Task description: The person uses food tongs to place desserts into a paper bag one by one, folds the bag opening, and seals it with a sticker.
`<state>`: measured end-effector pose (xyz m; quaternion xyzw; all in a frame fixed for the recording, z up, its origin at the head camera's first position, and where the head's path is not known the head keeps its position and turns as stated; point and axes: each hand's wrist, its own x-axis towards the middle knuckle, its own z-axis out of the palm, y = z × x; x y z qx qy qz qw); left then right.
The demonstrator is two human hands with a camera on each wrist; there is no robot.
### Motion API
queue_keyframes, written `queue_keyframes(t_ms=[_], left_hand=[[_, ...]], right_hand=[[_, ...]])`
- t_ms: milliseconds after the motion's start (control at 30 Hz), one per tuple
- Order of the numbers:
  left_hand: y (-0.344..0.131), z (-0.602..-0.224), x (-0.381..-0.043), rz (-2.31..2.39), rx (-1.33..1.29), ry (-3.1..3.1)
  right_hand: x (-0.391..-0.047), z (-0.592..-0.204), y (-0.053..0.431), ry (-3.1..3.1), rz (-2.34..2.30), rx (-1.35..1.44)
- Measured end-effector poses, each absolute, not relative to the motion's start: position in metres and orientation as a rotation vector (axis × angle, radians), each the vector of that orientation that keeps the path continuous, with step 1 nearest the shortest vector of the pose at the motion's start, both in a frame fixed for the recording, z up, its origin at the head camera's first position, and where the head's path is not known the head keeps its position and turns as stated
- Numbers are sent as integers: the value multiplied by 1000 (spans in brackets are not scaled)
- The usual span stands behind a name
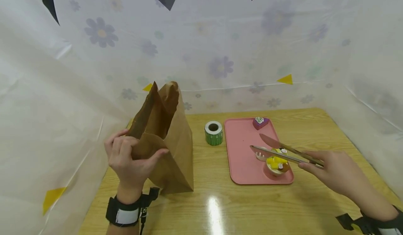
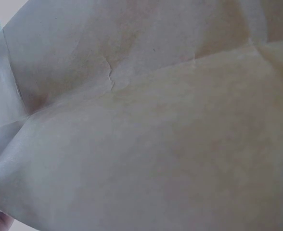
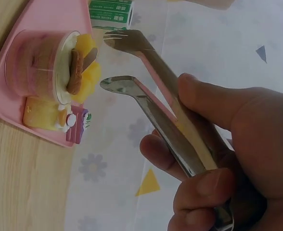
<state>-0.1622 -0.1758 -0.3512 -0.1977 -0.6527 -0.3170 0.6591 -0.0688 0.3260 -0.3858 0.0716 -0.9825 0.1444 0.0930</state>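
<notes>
A brown paper bag (image 1: 176,154) stands upright on the left of the table with its mouth open. My left hand (image 1: 132,158) grips the near rim, thumb on one side and fingers over the other; brown paper fills the left wrist view. My right hand (image 1: 333,172) holds metal tongs (image 1: 292,154), their tips parted with nothing between them. Below the tongs, on a pink tray (image 1: 242,151), stands a dessert cup (image 1: 276,165) topped with yellow pieces. A small yellow cake (image 3: 41,113) sits beside the cup, partly hidden in the head view. A purple cake slice (image 1: 260,123) lies at the tray's far edge.
A roll of green and white labels (image 1: 213,133) stands between the bag and the tray. Flower-patterned sheeting (image 1: 220,46) hangs behind the wooden table (image 1: 201,207) and along both sides.
</notes>
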Motion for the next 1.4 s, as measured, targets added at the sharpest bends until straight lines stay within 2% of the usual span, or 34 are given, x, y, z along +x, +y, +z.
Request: queue_keyframes(t_ms=[400, 933, 1400], left_hand=[[-176, -351, -161, -719, -439, -1479], [-175, -351, -160, -730, -446, -1486], [-174, -350, -160, -731, -446, -1485]], right_hand=[[-59, -387, 341, -3032, 426, 123], [-50, -388, 370, -3244, 368, 167], [-45, -392, 366, -3209, 329, 182]])
